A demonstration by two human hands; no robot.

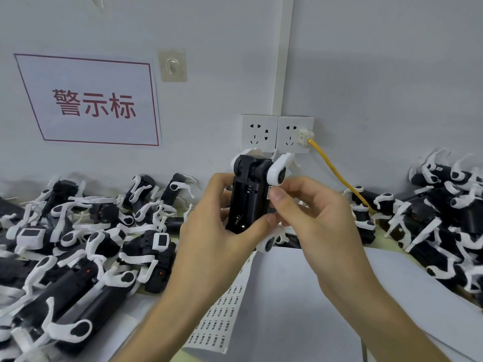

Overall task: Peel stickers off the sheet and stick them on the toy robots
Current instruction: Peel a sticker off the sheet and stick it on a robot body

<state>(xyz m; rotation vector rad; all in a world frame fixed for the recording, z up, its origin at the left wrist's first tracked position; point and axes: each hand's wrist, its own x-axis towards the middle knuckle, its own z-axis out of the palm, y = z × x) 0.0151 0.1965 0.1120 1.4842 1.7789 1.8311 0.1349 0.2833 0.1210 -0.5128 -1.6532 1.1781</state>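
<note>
Head view: our left hand point(209, 218) gripped the toy robot point(247, 199); our right hand point(313, 212) pinched its side, thumb on the sticker point(270, 190), which a sliding thumb might skew.

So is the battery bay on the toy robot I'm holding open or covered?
Open. The toy robot in the left hand shows its battery bay uncovered, spring contact visible, no batteries inside.
</note>
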